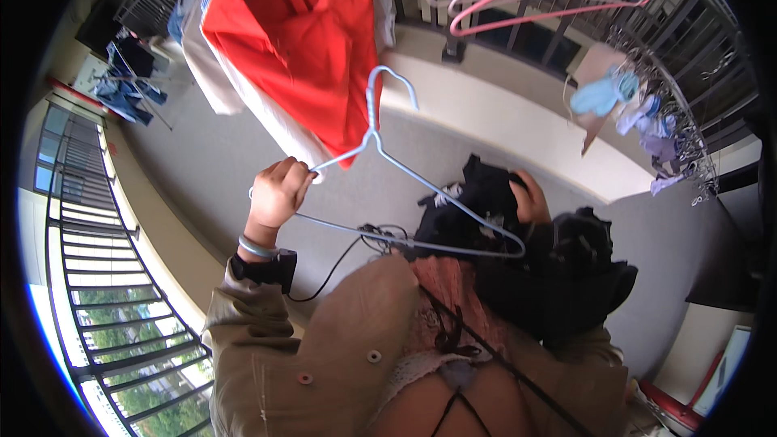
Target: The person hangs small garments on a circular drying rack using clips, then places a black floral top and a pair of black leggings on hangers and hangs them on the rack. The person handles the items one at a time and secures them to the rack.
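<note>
My left hand (280, 191) grips one shoulder of a light-blue clothes hanger (440, 189), whose hook points up and away from me. Nothing hangs on the hanger. On the other side, my right hand (532, 197) holds a bunch of black clothing (485, 185), with its fingers partly hidden by the cloth. More black fabric (552, 291) drapes over my right forearm. The hanger's far corner overlaps the black clothing in view; whether they touch I cannot tell. Just beyond my left hand hangs a red garment (297, 42), with a white one (273, 127) behind it.
Several pink and pale hangers (546, 15) hang at the upper right. Socks and small items (658, 127) dangle from a clip rack on the right. A railing (121, 315) runs along the left. Jeans (124, 94) hang on a stand farther off. A black cable (334, 273) crosses near my left wrist.
</note>
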The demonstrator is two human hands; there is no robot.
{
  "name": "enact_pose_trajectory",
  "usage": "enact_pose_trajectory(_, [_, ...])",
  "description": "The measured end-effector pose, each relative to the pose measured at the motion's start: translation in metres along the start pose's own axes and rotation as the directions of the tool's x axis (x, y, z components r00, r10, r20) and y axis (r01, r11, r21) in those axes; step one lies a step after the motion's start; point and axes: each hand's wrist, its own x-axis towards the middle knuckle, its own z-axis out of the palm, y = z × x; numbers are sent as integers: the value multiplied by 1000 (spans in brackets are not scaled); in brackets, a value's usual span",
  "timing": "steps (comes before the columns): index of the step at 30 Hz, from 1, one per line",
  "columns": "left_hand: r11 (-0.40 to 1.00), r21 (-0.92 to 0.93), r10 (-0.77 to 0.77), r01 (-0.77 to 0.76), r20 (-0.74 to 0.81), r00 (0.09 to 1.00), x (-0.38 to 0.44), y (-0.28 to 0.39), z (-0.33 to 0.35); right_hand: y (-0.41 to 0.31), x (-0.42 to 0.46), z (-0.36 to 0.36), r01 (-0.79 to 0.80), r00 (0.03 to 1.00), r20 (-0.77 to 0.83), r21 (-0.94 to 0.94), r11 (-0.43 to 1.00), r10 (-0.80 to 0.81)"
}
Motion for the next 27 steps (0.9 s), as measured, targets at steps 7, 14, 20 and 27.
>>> enact_pose_trajectory(7, [960, 150, -229, 236, -63, 971, -74, -42, 32, -27, 7, 47, -47, 990, 140, 93, 995, 34])
enact_pose_trajectory(14, [961, 156, -230, 227, -2, 973, -101, -77, 26, -41, 10, 85, -112, 980, 179, 120, 986, 90])
enact_pose_trajectory(20, [977, 88, -197, 193, 39, 980, -110, -90, 14, -29, 7, 97, 14, 986, 164, -16, 1000, -11])
enact_pose_trajectory(27, [988, 47, -147, 144, 68, 987, -111, -107, -11, -33, 1, 114, 60, 995, 78, -3, 998, -60])
